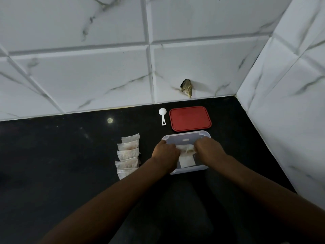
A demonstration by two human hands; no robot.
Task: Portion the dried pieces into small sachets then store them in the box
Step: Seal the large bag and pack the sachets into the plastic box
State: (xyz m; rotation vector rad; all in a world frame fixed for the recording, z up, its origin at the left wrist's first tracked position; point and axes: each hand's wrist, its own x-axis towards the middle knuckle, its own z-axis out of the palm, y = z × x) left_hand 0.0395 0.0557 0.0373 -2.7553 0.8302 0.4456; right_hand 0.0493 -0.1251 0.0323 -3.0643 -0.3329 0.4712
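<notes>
1. Held sachet [185,149]: stretched between both hands, over the open box [186,136], just above its inside.
2. Left hand [165,153]: fingers curled, pinching the sachet's left end. Right hand [209,148]: fingers curled, pinching the right end. The fingertips are hidden behind the knuckles, so I cannot tell how deep the pinch goes.
3. Handling, judged: the sachet looks thin, soft and very light, and it crumples under the grip. The contents are probably loose and brittle, so squeezing the filled middle could crush them. Take it by the edges or corners, then lay it flat.
4. The box looks like stiff, light clear plastic. It may slide on the glossy counter [70,155] if pushed.
5. Counts: one sachet in hand. One flat sachet [186,163] in the box, near its front wall. A row of sachets [128,155] on the counter left of the box, overlapping; five countable, maybe one more.
6. One red lid [190,118], off, behind the box. One white scoop [162,117] just left of the lid.
7. Judged: portioning looks done, storing barely started.
</notes>
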